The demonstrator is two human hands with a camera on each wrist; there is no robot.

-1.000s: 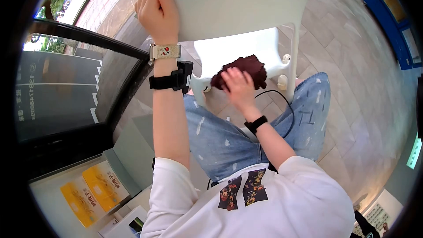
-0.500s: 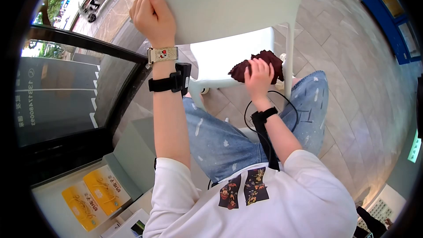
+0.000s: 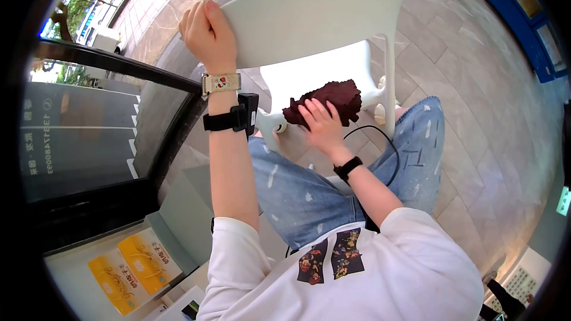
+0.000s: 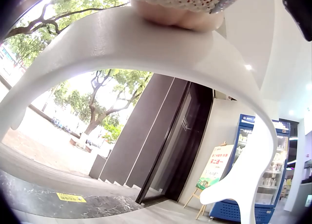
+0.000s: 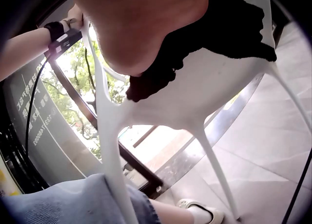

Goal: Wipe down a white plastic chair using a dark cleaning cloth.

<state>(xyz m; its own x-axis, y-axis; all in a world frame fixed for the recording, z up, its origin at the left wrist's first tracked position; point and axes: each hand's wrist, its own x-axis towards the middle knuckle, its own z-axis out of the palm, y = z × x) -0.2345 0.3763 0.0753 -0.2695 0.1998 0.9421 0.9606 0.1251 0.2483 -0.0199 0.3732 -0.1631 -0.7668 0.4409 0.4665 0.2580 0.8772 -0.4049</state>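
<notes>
A white plastic chair (image 3: 315,18) stands in front of the person. My left hand (image 3: 211,32) grips the left end of its backrest, fingers curled over the edge; in the left wrist view part of this hand shows above the backrest (image 4: 146,46). On the seat (image 3: 315,62) lies a crumpled dark maroon cloth (image 3: 346,96) with a wavy edge. Spread fingers of my right hand (image 3: 324,128) press on the cloth near the seat's front edge. In the right wrist view the cloth (image 5: 229,29) covers part of the seat, and the heel of the hand hides some of it.
The person's knees in jeans (image 3: 297,190) flank the chair. A glass door with a dark frame (image 3: 119,62) stands at the left. Yellow boxes (image 3: 146,260) sit at lower left. A thin black cable (image 3: 386,137) loops by the right forearm. A blue cabinet (image 3: 523,18) is far right.
My right hand slid the cloth to the right side of the seat, then back to the left. My left hand keeps its grip on the backrest.
</notes>
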